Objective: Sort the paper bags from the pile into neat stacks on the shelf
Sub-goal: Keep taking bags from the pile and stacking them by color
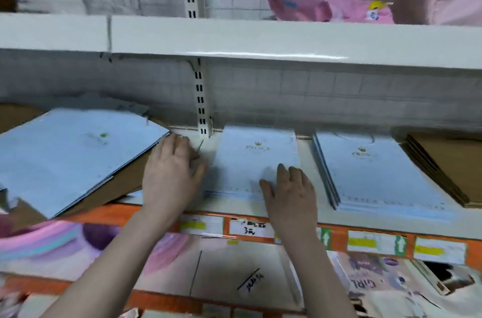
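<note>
Flat light-blue paper bags lie on the white shelf [306,158]. A loose, skewed pile of blue bags [73,158] sits at the left on brown cardboard. A middle stack [257,158] with a gold crown print lies straight. A second neat stack [375,174] lies to its right. My left hand [169,174] rests flat with straight fingers between the left pile and the middle stack, touching the pile's right edge. My right hand [289,192] lies flat on the front of the middle stack.
Brown flat bags [448,164] are stacked at the far right. An upper shelf [234,38] overhangs, holding pink packages [331,6]. The orange shelf edge carries price labels [247,226]. The shelf below holds pink and printed bags [378,278].
</note>
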Demonstrator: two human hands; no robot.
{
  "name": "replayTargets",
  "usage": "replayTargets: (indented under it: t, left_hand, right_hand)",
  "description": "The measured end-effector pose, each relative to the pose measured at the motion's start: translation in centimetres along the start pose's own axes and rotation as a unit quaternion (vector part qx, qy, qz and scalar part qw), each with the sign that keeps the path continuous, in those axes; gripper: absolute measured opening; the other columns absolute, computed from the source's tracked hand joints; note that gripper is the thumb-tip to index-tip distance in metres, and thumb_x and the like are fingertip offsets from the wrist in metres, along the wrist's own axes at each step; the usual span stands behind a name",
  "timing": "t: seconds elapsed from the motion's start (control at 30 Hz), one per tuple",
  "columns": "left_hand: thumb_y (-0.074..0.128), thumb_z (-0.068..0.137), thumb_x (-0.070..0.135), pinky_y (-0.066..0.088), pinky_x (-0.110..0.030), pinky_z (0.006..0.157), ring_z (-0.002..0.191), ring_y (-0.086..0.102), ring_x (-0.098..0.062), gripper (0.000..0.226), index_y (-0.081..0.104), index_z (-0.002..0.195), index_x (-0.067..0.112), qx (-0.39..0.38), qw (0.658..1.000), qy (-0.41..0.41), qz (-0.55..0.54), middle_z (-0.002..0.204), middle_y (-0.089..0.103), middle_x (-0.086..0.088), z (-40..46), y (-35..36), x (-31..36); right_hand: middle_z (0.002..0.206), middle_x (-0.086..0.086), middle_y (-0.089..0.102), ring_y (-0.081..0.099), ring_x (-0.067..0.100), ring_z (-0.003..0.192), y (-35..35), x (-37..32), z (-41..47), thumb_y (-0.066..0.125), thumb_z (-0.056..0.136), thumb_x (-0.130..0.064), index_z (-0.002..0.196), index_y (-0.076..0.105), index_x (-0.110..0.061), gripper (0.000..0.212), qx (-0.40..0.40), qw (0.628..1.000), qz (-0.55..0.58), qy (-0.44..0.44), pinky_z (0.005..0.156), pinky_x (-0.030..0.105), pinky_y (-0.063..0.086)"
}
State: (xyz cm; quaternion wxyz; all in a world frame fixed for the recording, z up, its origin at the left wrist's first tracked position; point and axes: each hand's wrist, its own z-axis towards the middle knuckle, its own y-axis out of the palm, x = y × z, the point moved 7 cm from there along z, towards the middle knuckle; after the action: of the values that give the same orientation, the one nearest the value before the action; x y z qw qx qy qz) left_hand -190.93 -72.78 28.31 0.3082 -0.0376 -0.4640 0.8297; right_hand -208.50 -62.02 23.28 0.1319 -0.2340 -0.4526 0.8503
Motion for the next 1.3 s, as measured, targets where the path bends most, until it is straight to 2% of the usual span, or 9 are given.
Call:
replayTargets:
  t: [0.23,0.4,0.53,0.6,0.77,0.9,1.03,1.13,1.3]
  left_hand:
    - [0.073,0.079,0.029,0.035,-0.051,0.103,0.127,0.041,-0.045,0.060,0.056,0.124,-0.006,0.025,0.995,-0.097,0.022,0.133,0.048,-0.030,-3.6,-6.5,-13.5]
    - [0.074,0.077,0.027,0.033,-0.051,0.104,0.128,0.040,-0.045,0.060,0.055,0.123,-0.007,0.014,0.992,-0.120,0.027,0.132,0.047,-0.031,-5.3,-8.7,-20.7]
    - [0.073,0.079,0.028,0.031,-0.050,0.107,0.129,0.038,-0.045,0.059,0.055,0.123,-0.008,0.012,0.990,-0.135,0.029,0.132,0.047,-0.032,-5.5,-9.3,-24.5]
    - [0.071,0.080,0.030,0.029,-0.049,0.108,0.130,0.036,-0.044,0.059,0.054,0.124,-0.007,0.010,0.990,-0.138,0.023,0.134,0.046,-0.031,-4.9,-9.2,-25.7]
    - [0.067,0.083,0.034,0.027,-0.047,0.110,0.132,0.034,-0.041,0.062,0.051,0.129,-0.004,0.011,0.992,-0.128,0.013,0.139,0.042,-0.027,-1.6,-8.4,-27.5]
    - [0.058,0.087,0.043,0.021,-0.043,0.113,0.138,0.026,-0.036,0.067,0.044,0.136,0.000,-0.010,0.993,-0.112,0.024,0.145,0.035,-0.023,2.1,-6.7,-28.2]
    - [0.047,0.089,0.055,0.016,-0.040,0.114,0.141,0.021,-0.031,0.074,0.035,0.142,0.005,-0.064,0.993,-0.090,0.050,0.149,0.030,-0.018,6.4,-4.2,-28.6]
    - [0.043,0.087,0.062,0.024,-0.038,0.110,0.134,0.032,-0.030,0.076,0.039,0.138,0.005,-0.095,0.989,-0.089,0.066,0.141,0.040,-0.016,8.7,-2.4,-29.1]
    - [0.045,0.082,0.069,0.037,-0.039,0.097,0.122,0.043,-0.032,0.084,0.037,0.138,0.007,-0.139,0.983,-0.104,0.061,0.132,0.049,-0.013,10.3,-0.1,-29.0]
  right_hand:
    - [0.090,0.020,0.067,0.066,0.037,0.085,1.3,-12.8,-3.7,0.044,0.082,-0.042,0.101,0.067,0.003,0.054,0.013,0.998,0.042,-0.034,0.072,0.045,0.055]
    - [0.091,0.019,0.065,0.064,0.037,0.084,2.0,-19.1,-6.3,0.067,0.081,-0.030,0.106,0.066,0.001,0.040,0.031,0.996,0.069,-0.041,0.073,0.043,0.054]
    - [0.087,0.016,0.064,0.062,0.035,0.082,2.8,-22.2,-6.9,0.049,0.084,-0.039,0.108,0.065,-0.002,0.047,0.018,0.994,0.102,-0.040,0.072,0.040,0.052]
    - [0.088,0.014,0.064,0.062,0.034,0.082,3.1,-23.3,-6.5,0.041,0.085,-0.043,0.106,0.065,-0.004,0.050,0.013,0.994,0.100,-0.046,0.072,0.039,0.052]
    - [0.094,0.015,0.064,0.061,0.035,0.087,4.8,-24.3,-4.0,0.061,0.087,-0.033,0.103,0.064,-0.004,0.034,0.010,0.994,0.097,-0.039,0.074,0.041,0.051]
    - [0.115,0.011,0.056,0.051,0.029,0.108,6.6,-25.3,-0.6,0.046,0.094,-0.044,0.127,0.052,-0.010,0.047,-0.038,0.995,0.081,-0.039,0.093,0.038,0.039]
    - [0.115,0.008,0.053,0.047,0.024,0.110,8.2,-26.4,2.7,0.039,0.095,-0.048,0.133,0.044,-0.014,0.052,-0.059,0.993,0.099,-0.031,0.093,0.033,0.035]
    - [0.118,0.009,0.052,0.045,0.025,0.112,9.9,-27.1,4.0,0.035,0.096,-0.050,0.138,0.038,-0.012,0.057,-0.096,0.991,0.091,-0.032,0.094,0.033,0.034]
    - [0.103,0.016,0.063,0.059,0.035,0.099,10.9,-27.2,4.8,0.026,0.086,-0.056,0.121,0.057,0.000,0.072,-0.060,0.991,0.117,-0.019,0.086,0.044,0.049]
